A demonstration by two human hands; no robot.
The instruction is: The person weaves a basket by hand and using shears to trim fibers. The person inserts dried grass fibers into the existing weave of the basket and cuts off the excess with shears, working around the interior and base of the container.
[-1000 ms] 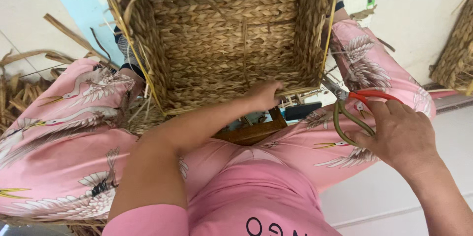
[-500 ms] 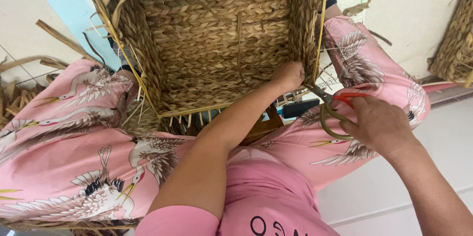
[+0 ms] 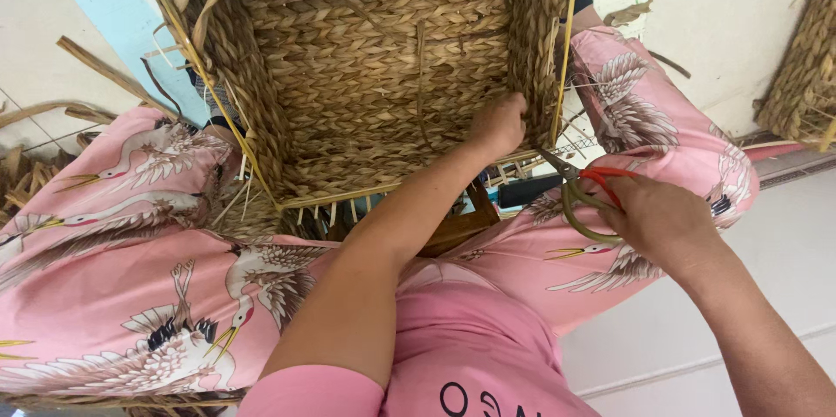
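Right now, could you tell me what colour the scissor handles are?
Red and olive-green on the scissors, seen in the head view.

One head camera looks steeply down, close over the lap.

Soft, even daylight fills the scene, bright without glare. The woven basket [image 3: 366, 77] shows shallow shadow along its inner walls and crisp weave texture. Below the basket, the pink patterned fabric [image 3: 131, 295] is evenly lit. Frame edges to the basket's right look slightly soft and stretched.
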